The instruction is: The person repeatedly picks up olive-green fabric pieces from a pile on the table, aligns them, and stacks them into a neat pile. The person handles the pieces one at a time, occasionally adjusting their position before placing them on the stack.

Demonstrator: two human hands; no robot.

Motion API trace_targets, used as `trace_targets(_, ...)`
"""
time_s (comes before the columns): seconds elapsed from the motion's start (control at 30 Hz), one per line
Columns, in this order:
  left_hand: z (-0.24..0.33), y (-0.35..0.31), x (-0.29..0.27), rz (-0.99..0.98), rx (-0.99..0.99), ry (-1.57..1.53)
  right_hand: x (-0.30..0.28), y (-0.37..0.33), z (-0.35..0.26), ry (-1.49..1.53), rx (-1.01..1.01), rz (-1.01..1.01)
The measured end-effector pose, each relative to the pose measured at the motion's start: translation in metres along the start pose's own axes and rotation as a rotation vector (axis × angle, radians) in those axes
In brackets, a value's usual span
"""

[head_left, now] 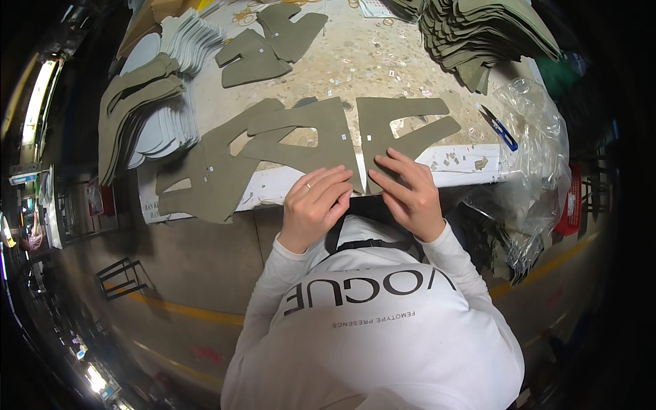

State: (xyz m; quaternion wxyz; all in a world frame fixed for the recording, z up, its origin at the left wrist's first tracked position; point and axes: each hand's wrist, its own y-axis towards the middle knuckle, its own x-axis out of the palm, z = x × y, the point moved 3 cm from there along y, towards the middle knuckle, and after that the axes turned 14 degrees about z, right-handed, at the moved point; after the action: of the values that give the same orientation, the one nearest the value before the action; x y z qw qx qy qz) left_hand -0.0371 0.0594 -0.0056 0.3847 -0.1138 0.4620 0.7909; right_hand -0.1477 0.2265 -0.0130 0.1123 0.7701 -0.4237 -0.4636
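Two olive-green cut fabric pieces lie side by side at the table's near edge, a narrow gap between them. My left hand (316,208) rests its outstretched fingers on the lower corner of the left piece (328,130), the thumb close to the fingers. On the right piece (376,137), my right hand (412,195) lies with its fingers apart, close to the edge by the gap. Each piece has a slot-like opening and a small white sticker. More olive pieces (212,178) overlap to the left, partly under the left piece.
Blue-handled thread snips (502,130) lie to the right, beside crumpled clear plastic (536,143). Stacked olive pieces (478,31) stand far right; white pieces (167,116) and draped olive ones (130,96) are at left. Loose olive pieces (256,58) lie farther back. Small stickers and scraps litter the table (328,68).
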Motion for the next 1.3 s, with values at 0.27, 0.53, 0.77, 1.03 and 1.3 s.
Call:
trace_targets(0.27, 0.004, -0.01, -0.003, -0.063, 0.01, -0.066, -0.001, -0.009, -0.006, 0.064, -0.005, 0.02)
trace_targets(0.53, -0.001, 0.021, -0.045, 0.07, -0.099, -0.05, -0.026, 0.014, -0.005, 0.102, -0.04, 0.068)
trace_targets(0.77, -0.103, 0.121, -0.115, 0.262, -0.33, 0.283, -0.04, 0.124, 0.033, -0.01, -0.131, 0.351)
trace_targets(1.03, -0.207, 0.135, -0.061, 0.014, -0.464, 0.819, 0.086, 0.252, 0.097, -0.152, 0.059, 0.113)
trace_targets(1.3, -0.206, 0.131, -0.067, 0.124, -0.624, 0.616, 0.137, 0.253, 0.127, -0.235, 0.145, 0.214)
